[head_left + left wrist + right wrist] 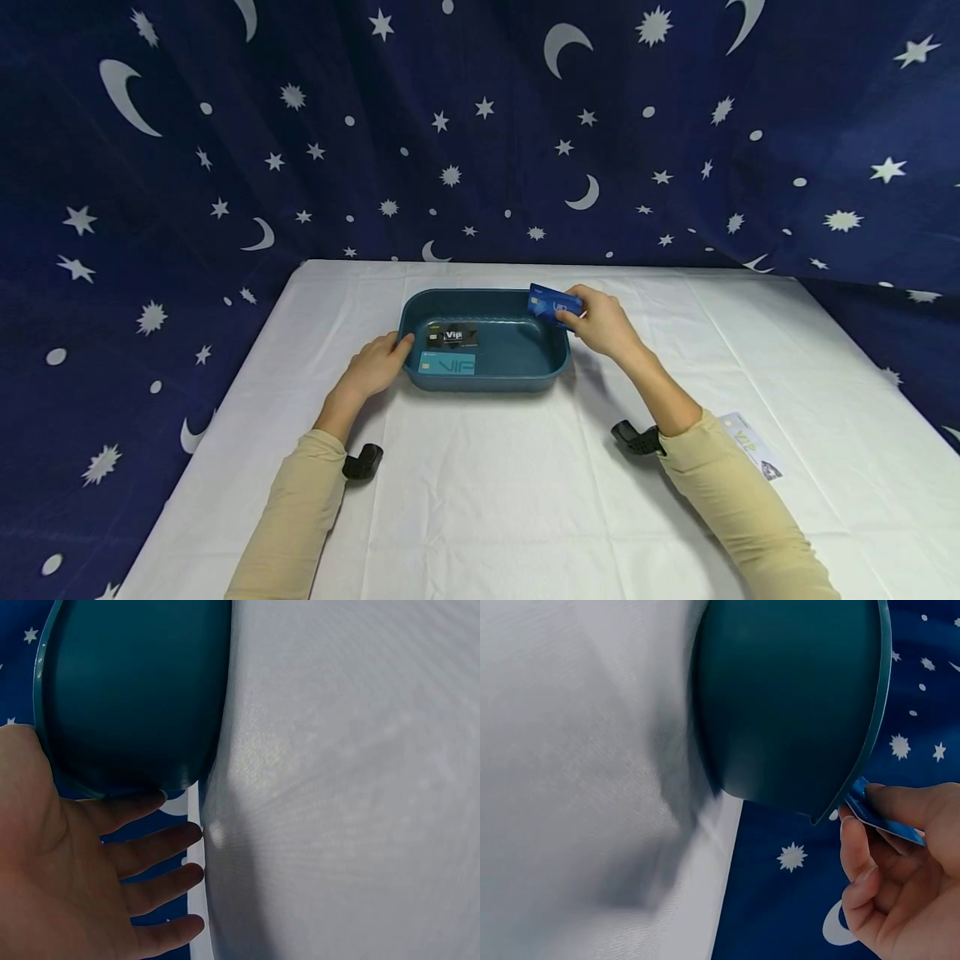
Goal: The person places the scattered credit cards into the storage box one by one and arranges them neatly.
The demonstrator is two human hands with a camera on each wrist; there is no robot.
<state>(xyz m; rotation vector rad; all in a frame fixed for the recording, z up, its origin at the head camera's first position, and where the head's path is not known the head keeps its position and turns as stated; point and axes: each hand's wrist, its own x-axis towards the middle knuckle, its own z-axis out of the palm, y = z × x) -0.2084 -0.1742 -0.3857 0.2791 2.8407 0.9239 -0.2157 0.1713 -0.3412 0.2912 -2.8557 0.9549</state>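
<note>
A blue VIP card (553, 304) is pinched between the thumb and fingers of my right hand (603, 322). It is held tilted over the back right corner of a teal rectangular basin (491, 384). In the right wrist view, the blue card (885, 823) shows nearly edge-on beside the basin's rim. My left hand (372, 367) holds the basin's left end, thumb over the rim; in the left wrist view its other fingers (161, 847) spread along the outside. Inside the basin, a black Vip card (452, 336) lies behind a light blue card (447, 363).
A white card (750, 446) lies on the white tablecloth (487, 500), partly covered by my right sleeve (738, 500). Behind the table hangs a dark blue cloth (480, 200) with moons and stars. Each wrist bears a black camera mount.
</note>
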